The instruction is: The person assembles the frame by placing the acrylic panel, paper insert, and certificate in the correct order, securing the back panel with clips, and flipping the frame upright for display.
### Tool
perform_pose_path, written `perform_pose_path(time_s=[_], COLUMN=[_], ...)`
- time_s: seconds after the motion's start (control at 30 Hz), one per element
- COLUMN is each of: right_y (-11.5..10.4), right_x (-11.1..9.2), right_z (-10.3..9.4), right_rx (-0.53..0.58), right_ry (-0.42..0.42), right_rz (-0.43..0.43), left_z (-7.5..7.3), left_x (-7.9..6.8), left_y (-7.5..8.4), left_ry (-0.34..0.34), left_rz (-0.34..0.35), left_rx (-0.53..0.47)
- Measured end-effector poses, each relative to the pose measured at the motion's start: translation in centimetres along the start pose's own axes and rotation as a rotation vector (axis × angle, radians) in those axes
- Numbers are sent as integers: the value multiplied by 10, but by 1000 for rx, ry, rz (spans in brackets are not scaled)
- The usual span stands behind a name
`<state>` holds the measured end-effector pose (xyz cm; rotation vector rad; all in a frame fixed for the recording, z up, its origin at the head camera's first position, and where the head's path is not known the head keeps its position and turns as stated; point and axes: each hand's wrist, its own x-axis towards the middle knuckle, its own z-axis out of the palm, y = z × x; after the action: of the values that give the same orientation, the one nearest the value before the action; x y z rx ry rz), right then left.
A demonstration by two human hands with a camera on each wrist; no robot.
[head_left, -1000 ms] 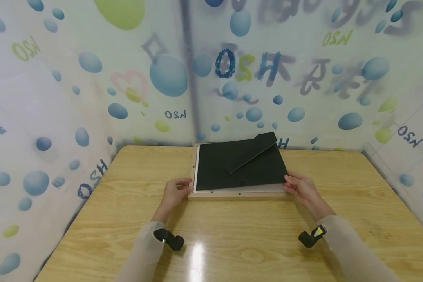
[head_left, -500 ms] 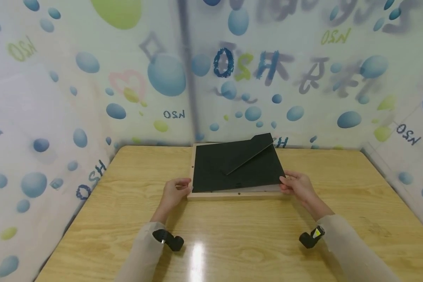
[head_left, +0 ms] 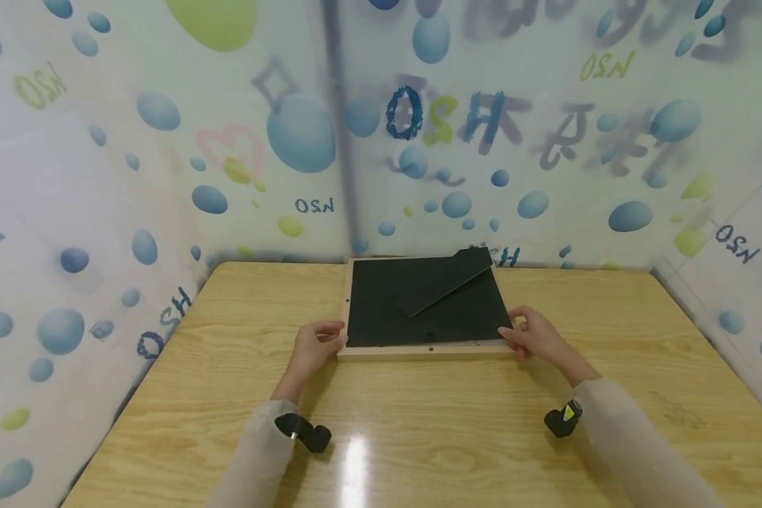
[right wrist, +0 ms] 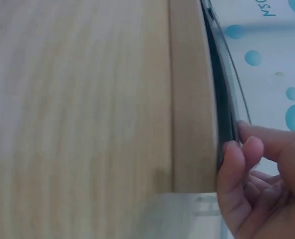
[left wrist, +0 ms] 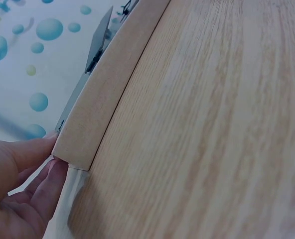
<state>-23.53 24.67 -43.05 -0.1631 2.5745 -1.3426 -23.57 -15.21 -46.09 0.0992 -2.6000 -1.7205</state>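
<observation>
A light wooden picture frame [head_left: 387, 355] lies face down on the table, its near rail towards me. The black backing board [head_left: 381, 300] sits in it, with a slanted easel leg [head_left: 460, 279] on its upper side. My left hand [head_left: 314, 346] grips the frame's near left corner, thumb above and fingers against the corner in the left wrist view. At the near right corner my right hand [head_left: 536, 335] pinches the backing board's edge. In the right wrist view a dark gap shows between the wooden rail [right wrist: 192, 109] and the board's raised edge [right wrist: 230, 89].
The wood-grain table [head_left: 419, 430] spreads out around the frame. A patterned curtain wall [head_left: 381, 169] rises directly behind the table's far edge, close to the frame. Wrist cameras [head_left: 307, 432] sit on both sleeves.
The backing board has shifted slightly left and come down into the frame, its near right corner lowered by my right hand. My left hand has stayed at the frame's corner.
</observation>
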Motion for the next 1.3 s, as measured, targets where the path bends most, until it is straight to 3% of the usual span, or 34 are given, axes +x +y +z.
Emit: perform_pose_path(time_s=[0.13,0.37,0.6,0.73,0.93,1.03,1.3], right_y=[-1,-11,-22,-21,-16,-11,-1], right_x=[5,12,14,15,18,19,21], right_z=[-4,-9,-12,-12,-16,-19,-23], right_rx=[-68,-362,-437,-480,-555,-554,-337], right_ry=[-74,-187,-302,-293,-195,-178,-233], right_rz=[-36,-28,7,4,-29,-64,-113], left_z=[0,1,0,0,1,1,-3], left_x=[-1,-1,-1,-1,-1,-1,-1], left_y=[1,1,0,0,3,5,7], left_ry=[4,0,-2,-8,-14,-18,-35], left_rz=[2,12,-5,-11,-30,-31,-16], left_rx=[0,-3,-2,2,4,-1,4])
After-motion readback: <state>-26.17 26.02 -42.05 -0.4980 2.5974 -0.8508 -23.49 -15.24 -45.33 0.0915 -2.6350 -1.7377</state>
